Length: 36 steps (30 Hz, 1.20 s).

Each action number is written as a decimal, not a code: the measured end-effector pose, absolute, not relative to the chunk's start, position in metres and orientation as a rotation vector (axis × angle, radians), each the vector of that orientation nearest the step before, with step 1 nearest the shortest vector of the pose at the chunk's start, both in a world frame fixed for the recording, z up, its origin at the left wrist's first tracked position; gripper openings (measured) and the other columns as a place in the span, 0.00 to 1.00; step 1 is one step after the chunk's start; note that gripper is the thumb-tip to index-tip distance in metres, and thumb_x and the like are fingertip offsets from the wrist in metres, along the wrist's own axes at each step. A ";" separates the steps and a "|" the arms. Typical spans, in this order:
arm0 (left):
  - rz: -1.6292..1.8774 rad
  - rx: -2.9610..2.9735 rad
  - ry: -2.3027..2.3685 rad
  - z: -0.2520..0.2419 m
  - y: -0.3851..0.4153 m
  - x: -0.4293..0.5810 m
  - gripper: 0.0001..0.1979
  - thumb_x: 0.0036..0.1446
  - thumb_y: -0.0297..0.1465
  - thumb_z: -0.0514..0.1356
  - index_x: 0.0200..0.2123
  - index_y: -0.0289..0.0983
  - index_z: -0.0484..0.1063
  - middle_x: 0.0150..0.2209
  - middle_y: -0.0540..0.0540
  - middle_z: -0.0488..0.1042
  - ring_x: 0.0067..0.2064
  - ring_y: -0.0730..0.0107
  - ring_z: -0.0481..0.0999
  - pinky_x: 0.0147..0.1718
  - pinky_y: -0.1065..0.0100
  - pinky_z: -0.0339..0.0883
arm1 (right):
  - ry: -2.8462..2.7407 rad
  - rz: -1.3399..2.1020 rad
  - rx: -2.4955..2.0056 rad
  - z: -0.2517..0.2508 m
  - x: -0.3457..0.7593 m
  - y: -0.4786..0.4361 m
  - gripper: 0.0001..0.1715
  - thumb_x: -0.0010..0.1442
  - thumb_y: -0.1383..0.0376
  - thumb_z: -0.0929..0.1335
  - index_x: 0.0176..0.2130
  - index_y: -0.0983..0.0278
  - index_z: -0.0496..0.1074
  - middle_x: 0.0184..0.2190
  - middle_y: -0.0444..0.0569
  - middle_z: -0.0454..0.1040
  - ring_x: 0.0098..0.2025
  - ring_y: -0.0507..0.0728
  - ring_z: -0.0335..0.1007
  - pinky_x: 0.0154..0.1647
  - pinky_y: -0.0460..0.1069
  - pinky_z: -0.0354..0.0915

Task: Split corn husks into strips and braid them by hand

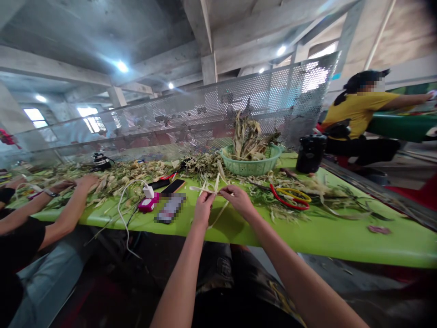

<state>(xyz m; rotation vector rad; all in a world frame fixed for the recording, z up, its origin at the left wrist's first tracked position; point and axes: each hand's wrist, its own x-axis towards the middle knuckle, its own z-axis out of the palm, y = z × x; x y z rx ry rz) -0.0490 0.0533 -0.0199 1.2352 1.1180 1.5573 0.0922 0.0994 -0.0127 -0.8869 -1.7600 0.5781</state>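
Note:
My left hand (204,206) and my right hand (238,199) are held close together just above the green table (321,234). Both pinch pale dried leaf strips (212,187) that cross between the fingers and stick up and out to the left. One long strip hangs down below my hands toward the table edge. Both hands are closed on the strips.
A green basket (251,165) full of dried leaves stands behind my hands. Red and yellow scissors (291,197), phones (172,187), a charger with white cable (148,191) and loose leaves lie about. A black jug (310,152), a mesh screen, a seated person's arms at left, another person in yellow at right.

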 end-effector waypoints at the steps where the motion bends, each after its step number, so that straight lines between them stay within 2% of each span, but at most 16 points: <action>1: 1.543 1.274 1.118 -0.020 0.053 -0.049 0.12 0.53 0.40 0.61 0.37 0.38 0.74 0.26 0.52 0.69 0.28 0.74 0.63 0.30 0.71 0.57 | -1.743 0.639 -0.865 -0.013 0.093 0.100 0.14 0.54 0.54 0.67 0.28 0.61 0.75 0.27 0.47 0.74 0.33 0.57 0.68 0.36 0.50 0.62; 5: 1.512 1.430 1.020 -0.021 0.054 -0.047 0.11 0.55 0.38 0.60 0.38 0.38 0.76 0.33 0.48 0.75 0.38 0.68 0.71 0.44 0.66 0.62 | -1.581 0.947 -0.809 -0.013 0.091 0.099 0.16 0.51 0.53 0.70 0.27 0.63 0.72 0.24 0.43 0.71 0.28 0.54 0.65 0.32 0.49 0.61; 9: 1.487 1.487 0.972 -0.020 0.054 -0.045 0.12 0.56 0.38 0.60 0.39 0.38 0.76 0.37 0.46 0.77 0.42 0.65 0.73 0.49 0.63 0.62 | -1.477 1.077 -0.777 -0.012 0.089 0.096 0.14 0.47 0.54 0.71 0.26 0.63 0.70 0.23 0.42 0.71 0.27 0.54 0.65 0.33 0.49 0.62; 16: 1.406 1.632 1.034 -0.019 0.056 -0.043 0.12 0.58 0.37 0.58 0.38 0.36 0.75 0.37 0.45 0.77 0.42 0.64 0.73 0.47 0.64 0.64 | -1.438 0.798 -0.870 -0.012 0.090 0.099 0.13 0.48 0.56 0.69 0.23 0.62 0.68 0.19 0.41 0.66 0.24 0.52 0.59 0.27 0.48 0.57; 22: 1.388 1.687 1.240 -0.024 0.056 -0.044 0.09 0.58 0.34 0.56 0.35 0.36 0.74 0.34 0.45 0.77 0.37 0.65 0.74 0.43 0.65 0.65 | -1.579 0.505 -1.035 -0.008 0.095 0.091 0.15 0.53 0.54 0.69 0.25 0.63 0.69 0.20 0.43 0.68 0.24 0.53 0.61 0.26 0.47 0.55; 27: 1.359 1.753 1.399 -0.026 0.059 -0.045 0.09 0.57 0.34 0.57 0.36 0.36 0.74 0.35 0.43 0.78 0.38 0.63 0.75 0.40 0.65 0.65 | -1.812 0.356 -0.854 -0.001 0.093 0.083 0.09 0.54 0.59 0.70 0.35 0.62 0.74 0.28 0.47 0.73 0.33 0.57 0.67 0.35 0.49 0.61; 31: 1.316 1.851 1.452 -0.022 0.055 -0.043 0.09 0.57 0.32 0.55 0.34 0.36 0.75 0.34 0.43 0.77 0.36 0.63 0.73 0.37 0.66 0.63 | -1.866 0.289 -0.829 -0.002 0.090 0.085 0.03 0.55 0.65 0.69 0.30 0.61 0.74 0.29 0.48 0.74 0.35 0.58 0.68 0.38 0.51 0.61; 36: 1.282 1.960 1.384 -0.018 0.049 -0.041 0.09 0.57 0.33 0.55 0.32 0.37 0.75 0.32 0.45 0.76 0.35 0.65 0.71 0.35 0.68 0.60 | -1.757 0.315 -0.885 -0.006 0.092 0.089 0.04 0.53 0.67 0.69 0.27 0.62 0.72 0.27 0.46 0.72 0.34 0.57 0.67 0.37 0.50 0.61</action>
